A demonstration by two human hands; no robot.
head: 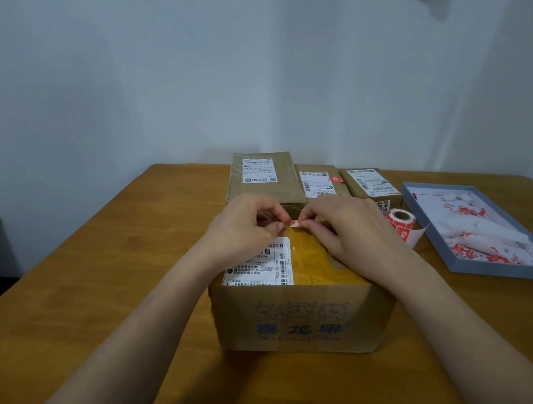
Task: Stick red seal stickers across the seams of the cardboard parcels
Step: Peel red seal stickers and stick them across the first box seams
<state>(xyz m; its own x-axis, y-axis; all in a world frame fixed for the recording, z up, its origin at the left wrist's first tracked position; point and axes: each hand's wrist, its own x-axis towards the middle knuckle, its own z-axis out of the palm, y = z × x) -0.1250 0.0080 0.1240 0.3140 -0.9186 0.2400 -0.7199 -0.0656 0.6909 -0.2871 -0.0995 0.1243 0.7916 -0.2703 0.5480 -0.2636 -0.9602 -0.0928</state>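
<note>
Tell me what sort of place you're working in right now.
Probably a home or small-office packing spot, not a warehouse: a plain wooden table against a bare white wall, a few labelled cardboard parcels, a roll of red seal stickers and a grey tray of peeled backing scraps.

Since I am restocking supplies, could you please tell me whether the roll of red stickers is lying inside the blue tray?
No, the roll of red stickers stands on the table, to the left of the blue tray, outside its rim.
</note>
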